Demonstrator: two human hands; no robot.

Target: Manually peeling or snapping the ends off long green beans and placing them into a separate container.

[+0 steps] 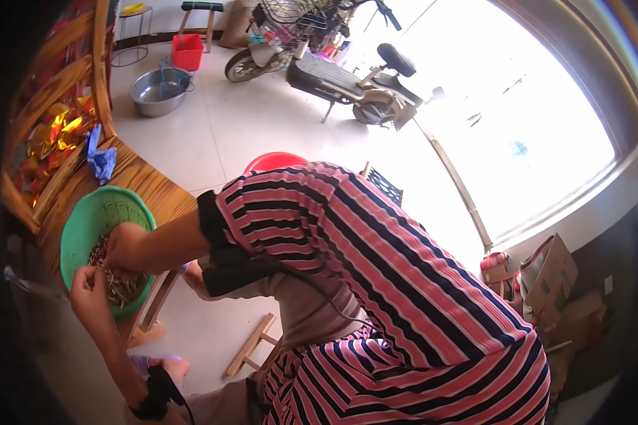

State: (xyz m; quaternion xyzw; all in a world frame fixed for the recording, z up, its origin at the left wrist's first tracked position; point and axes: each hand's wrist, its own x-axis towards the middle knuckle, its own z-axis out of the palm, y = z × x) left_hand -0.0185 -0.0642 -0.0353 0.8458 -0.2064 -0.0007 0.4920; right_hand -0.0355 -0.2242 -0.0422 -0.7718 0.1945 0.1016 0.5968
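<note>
A green plastic basin [80, 212] with a patterned wall stands on the seat of a wooden chair [159, 196]. Small dried plant pieces [122, 292], straw-coloured and reddish brown, lie in its bottom; their exact kind is hard to tell. My right hand [123, 247] reaches down over them, its fingertips mostly hidden. At the basin's near side, my left hand [89, 287] has its thumb and fingers pinched around some small pale bits. The fingertips of both hands nearly meet above the contents.
A crumpled blue wrapper [102, 159] lies by the chair back. On the tiled floor stand a metal basin [159, 101], a red bucket [186, 52] and an electric scooter [324, 79]. A low wooden frame [251, 345] is near my feet. Cardboard boxes [550, 271] sit by the wall.
</note>
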